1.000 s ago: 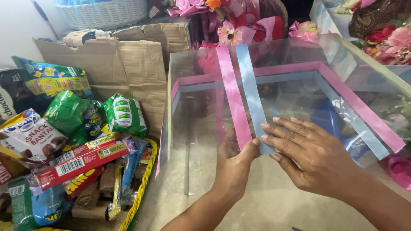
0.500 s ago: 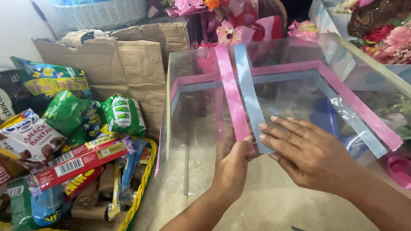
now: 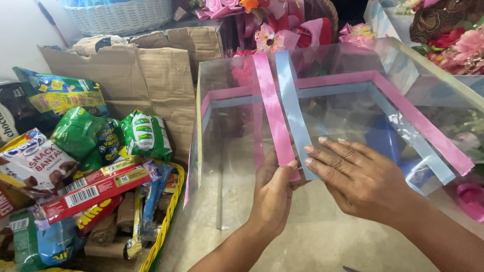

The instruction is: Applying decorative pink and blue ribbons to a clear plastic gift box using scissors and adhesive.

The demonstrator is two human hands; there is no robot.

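A clear plastic box [image 3: 237,131] stands in front of me, trimmed with a pink ribbon strip [image 3: 272,111] and a light blue ribbon strip [image 3: 292,111] running down its top face. My left hand [image 3: 272,194] pinches the lower end of the pink strip against the box's near edge, thumb on top. My right hand [image 3: 360,179] lies flat with fingers spread on the clear top, fingertips pressing the lower end of the blue strip.
A yellow-rimmed basket [image 3: 166,211] at left holds several snack packets [image 3: 80,156]. Behind it stands torn brown cardboard [image 3: 126,75] and a white woven basket [image 3: 121,15]. Artificial flowers [image 3: 454,40] and pink ribbon bows [image 3: 272,25] crowd the back and right.
Both hands have stayed on the ribbon ends; the left thumb has shifted slightly along the pink strip. The box has not moved.
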